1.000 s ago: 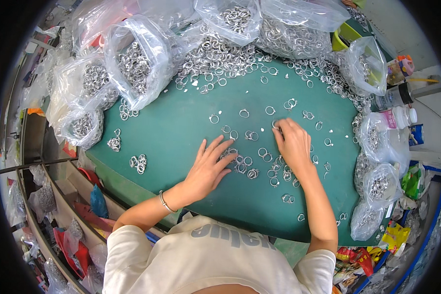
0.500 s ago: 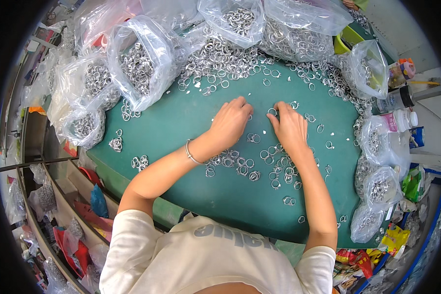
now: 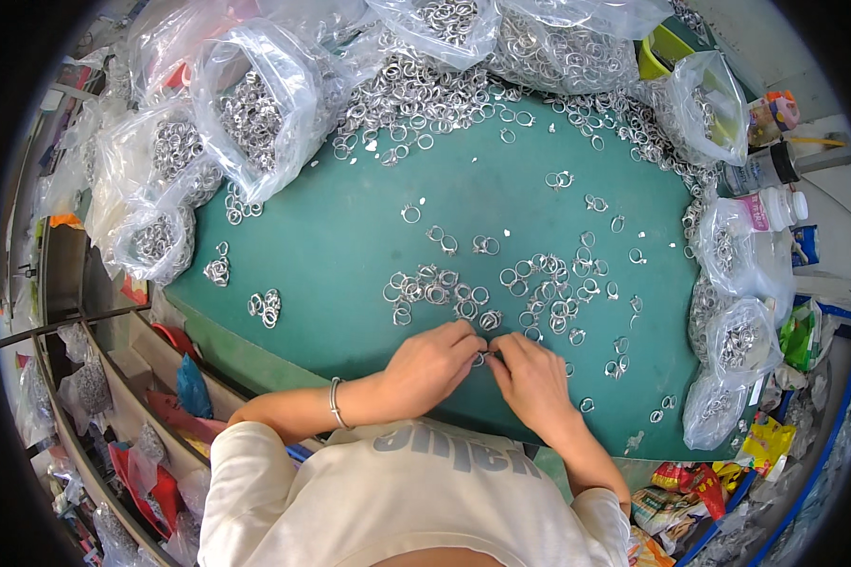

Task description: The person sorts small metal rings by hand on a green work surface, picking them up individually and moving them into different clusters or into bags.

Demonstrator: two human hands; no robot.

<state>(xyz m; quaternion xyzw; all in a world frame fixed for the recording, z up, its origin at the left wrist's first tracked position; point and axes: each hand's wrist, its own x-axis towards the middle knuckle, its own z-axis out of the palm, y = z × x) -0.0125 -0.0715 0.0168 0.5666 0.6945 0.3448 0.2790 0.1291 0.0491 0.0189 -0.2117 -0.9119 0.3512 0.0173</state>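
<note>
My left hand (image 3: 433,367) and my right hand (image 3: 533,380) meet close to my body, over the near part of the green tabletop (image 3: 350,241). Between their pinched fingertips is a small silver ring (image 3: 479,359), partly covered by the fingers. Just beyond my hands lies a loose cluster of silver rings (image 3: 430,283), with another scattered group of rings (image 3: 553,288) to its right. Two small heaps, a ring stack (image 3: 266,307) and a ring clump (image 3: 217,268), sit on the left side of the table.
Open plastic bags of rings (image 3: 253,123) line the far and left edges, with a long heap of loose rings (image 3: 416,94) in front. Smaller ring bags (image 3: 742,340) and a white bottle (image 3: 777,208) stand along the right. Shelves with bags (image 3: 113,416) are at left.
Both hands have drawn back from the middle of the table toward my body and come together at a ring. Rings they covered before now show on the tabletop.
</note>
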